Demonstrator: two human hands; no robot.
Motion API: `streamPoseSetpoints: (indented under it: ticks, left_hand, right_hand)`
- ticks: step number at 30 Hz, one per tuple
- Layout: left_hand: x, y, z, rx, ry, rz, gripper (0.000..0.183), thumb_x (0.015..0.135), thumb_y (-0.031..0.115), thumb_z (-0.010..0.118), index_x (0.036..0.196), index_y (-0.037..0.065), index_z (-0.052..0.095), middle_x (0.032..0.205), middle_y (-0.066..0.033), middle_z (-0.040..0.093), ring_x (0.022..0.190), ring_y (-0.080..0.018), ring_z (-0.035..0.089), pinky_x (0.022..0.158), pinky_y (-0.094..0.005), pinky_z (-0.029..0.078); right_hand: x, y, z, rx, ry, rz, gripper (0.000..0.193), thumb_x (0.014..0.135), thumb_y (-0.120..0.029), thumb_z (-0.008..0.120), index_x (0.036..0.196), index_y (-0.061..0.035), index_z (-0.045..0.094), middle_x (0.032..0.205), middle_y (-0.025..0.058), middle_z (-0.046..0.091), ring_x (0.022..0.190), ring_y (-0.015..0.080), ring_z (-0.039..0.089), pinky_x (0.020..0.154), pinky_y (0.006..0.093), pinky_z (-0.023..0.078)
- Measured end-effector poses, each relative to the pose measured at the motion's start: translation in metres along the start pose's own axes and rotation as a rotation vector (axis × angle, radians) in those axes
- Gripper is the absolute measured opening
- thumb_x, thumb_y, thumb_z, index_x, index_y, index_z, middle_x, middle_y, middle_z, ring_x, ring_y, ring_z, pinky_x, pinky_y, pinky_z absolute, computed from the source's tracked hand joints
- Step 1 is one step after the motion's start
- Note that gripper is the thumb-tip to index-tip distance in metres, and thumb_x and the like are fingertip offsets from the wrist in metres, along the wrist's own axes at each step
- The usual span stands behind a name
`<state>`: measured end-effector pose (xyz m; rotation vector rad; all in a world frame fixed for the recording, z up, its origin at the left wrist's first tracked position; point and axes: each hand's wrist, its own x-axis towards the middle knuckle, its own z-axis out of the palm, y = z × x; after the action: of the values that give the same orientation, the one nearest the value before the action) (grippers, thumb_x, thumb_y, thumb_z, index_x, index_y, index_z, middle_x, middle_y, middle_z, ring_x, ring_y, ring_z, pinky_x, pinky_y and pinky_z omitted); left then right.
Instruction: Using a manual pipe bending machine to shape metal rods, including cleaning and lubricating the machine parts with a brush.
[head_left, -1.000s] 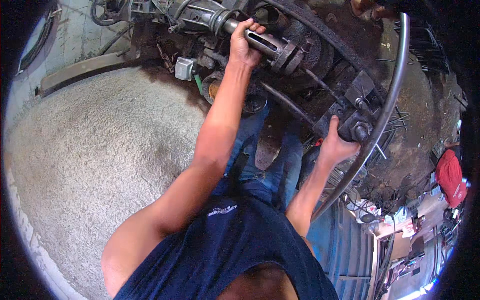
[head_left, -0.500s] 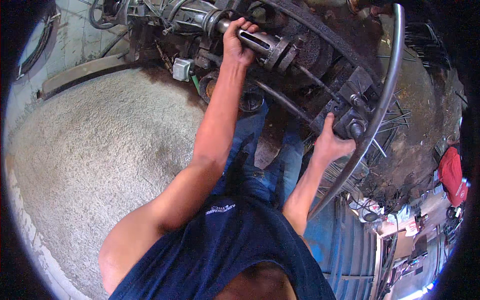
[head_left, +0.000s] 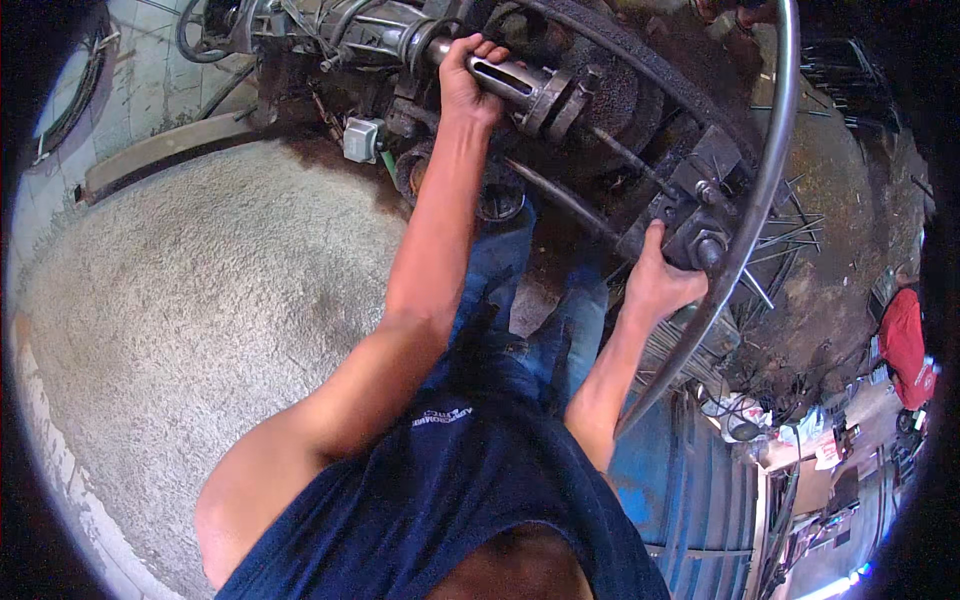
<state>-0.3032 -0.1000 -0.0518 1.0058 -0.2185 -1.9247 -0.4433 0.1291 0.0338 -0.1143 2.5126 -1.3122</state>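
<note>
My left hand (head_left: 470, 85) is wrapped round a slotted metal sleeve (head_left: 507, 80) on a dark, greasy machine. Its fingers curl over the top of the sleeve. A round flanged collar (head_left: 562, 105) sits just right of that hand, and a thin rod (head_left: 630, 158) runs from it toward the machine's end block (head_left: 690, 215). My right hand (head_left: 662, 285) grips the near edge of this block, thumb stretched along it and the other fingers mostly hidden. A large nut (head_left: 708, 250) on the block is close to those fingers. A curved steel bar (head_left: 765, 195) passes beside the hand.
A small grey box (head_left: 362, 139) with a green tube (head_left: 390, 165) is mounted near the machine. Thin metal rods (head_left: 785, 240) lie scattered on the floor at the right, with a red cloth (head_left: 905, 345) farther off. Pale rough concrete (head_left: 220, 290) spreads to the left. Blue corrugated sheet (head_left: 680, 480) is at lower right.
Both hands keep their places on the machine. The whole picture has shifted slightly left, the curved bar with it.
</note>
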Motion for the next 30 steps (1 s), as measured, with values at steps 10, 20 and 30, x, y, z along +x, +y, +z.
streamPoseSetpoints:
  ticks: [10,20,30]
  left_hand:
    - [0.008,0.002,-0.008,0.018,-0.057,-0.011,0.019,0.081,0.015,0.059,0.067,0.014,0.045,0.064,0.0022,0.044,0.066,-0.0154,0.052,0.082,-0.0526,0.048]
    - [0.007,0.001,-0.002,-0.087,0.042,-0.016,0.016,0.077,0.010,0.061,0.072,0.010,0.046,0.062,-0.0016,0.049,0.060,-0.0176,0.051,0.062,-0.0301,0.045]
    - [0.003,0.003,0.000,-0.017,0.070,0.028,0.016,0.078,0.014,0.063,0.075,0.011,0.048,0.065,-0.0011,0.051,0.066,-0.0180,0.054,0.068,-0.0311,0.046]
  right_hand:
    - [0.001,0.009,-0.001,-0.043,0.036,-0.184,0.036,0.067,-0.007,0.077,0.094,0.0098,0.061,0.093,0.0178,0.067,0.080,0.0244,0.065,0.077,0.0376,0.051]
    - [0.003,0.001,0.000,0.069,-0.022,-0.138,0.045,0.068,-0.002,0.076,0.106,0.0110,0.056,0.106,0.0176,0.062,0.092,0.0234,0.060,0.088,0.0367,0.047]
    - [0.002,-0.006,-0.001,-0.074,-0.060,-0.042,0.046,0.067,-0.010,0.079,0.102,0.0119,0.059,0.103,0.0174,0.063,0.090,0.0248,0.060,0.087,0.0372,0.046]
